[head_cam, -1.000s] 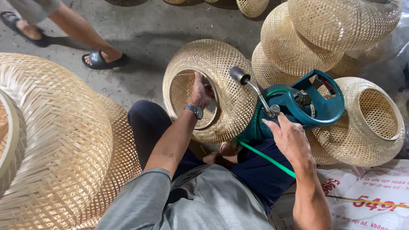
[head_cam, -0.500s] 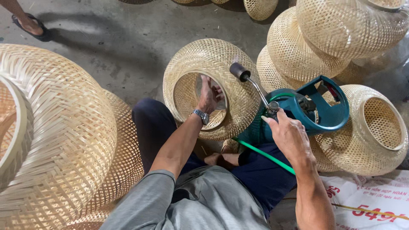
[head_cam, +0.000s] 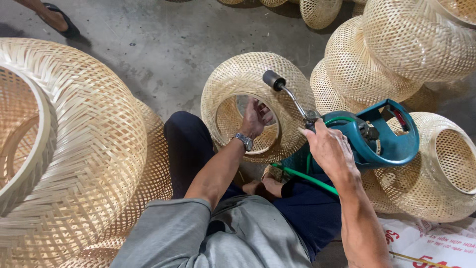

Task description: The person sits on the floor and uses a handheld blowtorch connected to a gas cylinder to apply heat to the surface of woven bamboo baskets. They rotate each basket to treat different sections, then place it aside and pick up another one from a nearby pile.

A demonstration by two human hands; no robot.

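Woven bamboo lampshade point(head_cam: 248, 84): round, open-weave, pale straw colour, standing on its side on the grey concrete floor point(head_cam: 163, 44) just beyond my knees, its wide round mouth turned toward me. My left hand point(head_cam: 255, 116) reaches into that mouth, fingers spread and loosely curled against the inner rim, steadying rather than clamping; a metal wristwatch point(head_cam: 244, 141) sits on that wrist. Gas torch point(head_cam: 290, 94): thin metal tube with a dark nozzle at its tip, angled up across the front of the lampshade, the nozzle just beside the weave. My right hand point(head_cam: 329, 149) is closed around the torch's lower end near the valve; how tightly the fingers wrap it I cannot tell, since the back of the hand covers them. Teal gas canister point(head_cam: 382, 144): lying beside the right hand, with a carrying collar on top. Green hose point(head_cam: 307, 177): runs from under the canister across my dark trouser leg. Further woven shades: a large one point(head_cam: 74, 144) at my left, a stack point(head_cam: 396, 54) at upper right, one point(head_cam: 446, 168) at the right with its opening sideways. Another person's sandalled foot point(head_cam: 57, 20) is at the top left corner.
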